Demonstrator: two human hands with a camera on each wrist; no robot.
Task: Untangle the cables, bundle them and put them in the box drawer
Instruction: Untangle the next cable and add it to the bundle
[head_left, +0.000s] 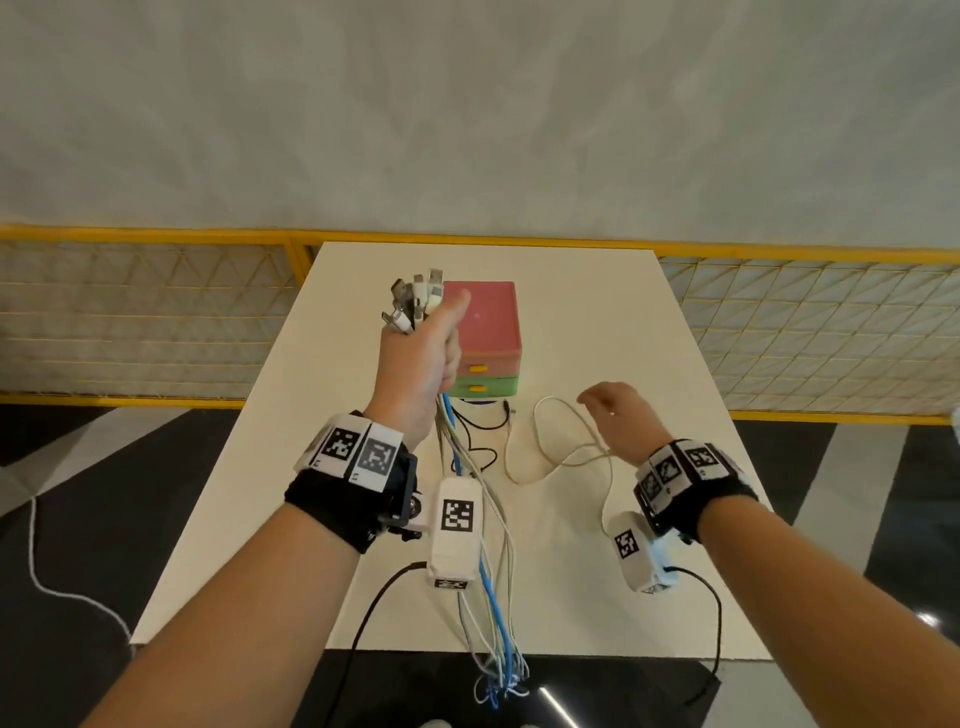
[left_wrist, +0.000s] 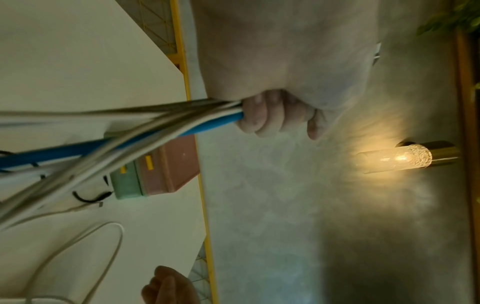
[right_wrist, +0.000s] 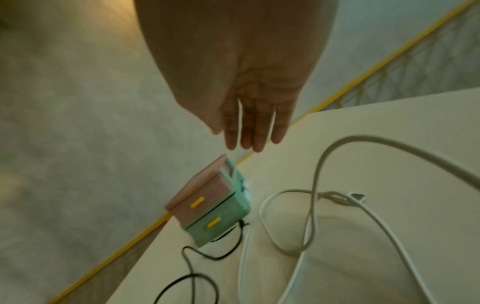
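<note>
My left hand (head_left: 423, 358) is raised above the table and grips a bunch of white, grey and blue cables (head_left: 488, 571) near their plug ends (head_left: 415, 299); the strands hang down past the table's front edge. In the left wrist view the fingers (left_wrist: 262, 117) curl round the cable bunch (left_wrist: 145, 131). My right hand (head_left: 618, 415) hovers open, fingers straight, over a loose white cable (head_left: 561, 452) on the table and holds nothing. A black cable (head_left: 480, 441) lies in front of the box. The pink and green drawer box (head_left: 488, 332) stands mid-table, both drawers closed.
The white table (head_left: 623, 322) is bordered behind and at the sides by a yellow mesh railing (head_left: 156, 312). A lit wall lamp (left_wrist: 400, 158) shows in the left wrist view. Black camera leads (head_left: 363, 613) hang from both wrists.
</note>
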